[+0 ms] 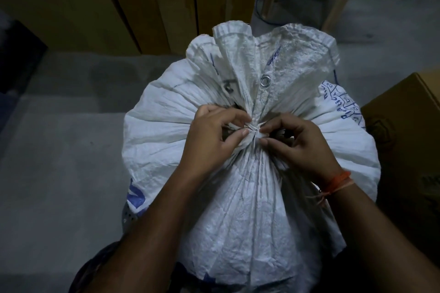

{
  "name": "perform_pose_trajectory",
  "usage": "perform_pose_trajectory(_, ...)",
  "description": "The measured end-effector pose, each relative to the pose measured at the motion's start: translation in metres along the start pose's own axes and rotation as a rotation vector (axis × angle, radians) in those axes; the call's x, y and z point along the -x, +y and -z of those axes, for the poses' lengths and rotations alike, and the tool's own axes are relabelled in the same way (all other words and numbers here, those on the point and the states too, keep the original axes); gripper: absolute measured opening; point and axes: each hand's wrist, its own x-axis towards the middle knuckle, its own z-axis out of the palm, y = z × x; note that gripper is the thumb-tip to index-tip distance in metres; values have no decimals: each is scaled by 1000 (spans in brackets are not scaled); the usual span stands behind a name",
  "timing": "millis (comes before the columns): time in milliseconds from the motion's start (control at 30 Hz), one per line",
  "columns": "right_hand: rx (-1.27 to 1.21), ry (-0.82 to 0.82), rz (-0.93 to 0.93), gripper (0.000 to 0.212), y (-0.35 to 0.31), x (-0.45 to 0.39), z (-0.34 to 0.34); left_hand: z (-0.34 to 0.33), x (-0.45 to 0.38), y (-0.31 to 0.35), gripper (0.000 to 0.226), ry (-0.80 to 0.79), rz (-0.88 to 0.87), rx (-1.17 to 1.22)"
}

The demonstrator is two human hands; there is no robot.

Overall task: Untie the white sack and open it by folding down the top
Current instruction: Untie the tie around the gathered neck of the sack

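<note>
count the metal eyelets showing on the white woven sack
1: a round silver metal eyelet on the white woven sack's gathered top, above the tied neck. Others may be hidden in the folds.

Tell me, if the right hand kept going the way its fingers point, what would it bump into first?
Probably the tie at the sack's gathered neck, which the right hand already pinches; just beyond is the left hand.

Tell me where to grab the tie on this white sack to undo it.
Probably at the knot, where the white sack gathers into a tight neck. Pinch from both sides, as the left hand and right hand do; the fanned top blocks the far side.
</note>
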Motion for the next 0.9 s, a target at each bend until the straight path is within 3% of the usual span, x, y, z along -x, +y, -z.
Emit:
perform_pose_trajectory(567,-31,42,19,19,2,-1,-5,2,-7,3,14,-4,76,1)
perform_pose_trajectory(900,-249,60,-21,18,6,1,-6,3,-5,6,17,-85,63,-86)
